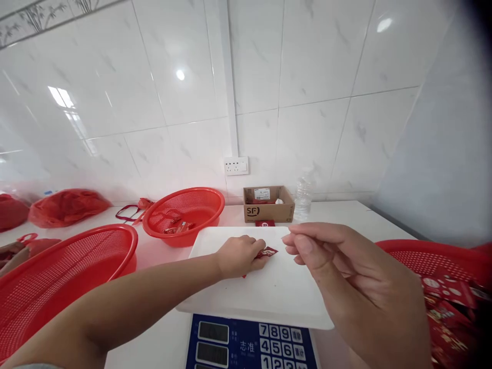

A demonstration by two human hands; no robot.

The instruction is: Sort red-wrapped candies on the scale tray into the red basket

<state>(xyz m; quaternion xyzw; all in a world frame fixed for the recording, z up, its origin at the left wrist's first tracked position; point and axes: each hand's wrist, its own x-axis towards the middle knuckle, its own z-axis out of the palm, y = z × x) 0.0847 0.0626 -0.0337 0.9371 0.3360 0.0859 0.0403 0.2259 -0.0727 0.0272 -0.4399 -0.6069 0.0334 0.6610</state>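
Red pkt [268, 251], axis part-hidden in L hand [239, 256], points right.

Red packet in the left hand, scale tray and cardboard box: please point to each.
Red packet [269, 251]: head view, exposed corner.
Scale tray [265, 296]: head view, bare front area.
Cardboard box [272, 212]: head view, front wall.

The left hand [239, 256] holds a small red packet [268, 251] over the white scale tray [284, 300]. The right hand [359, 282] is near.
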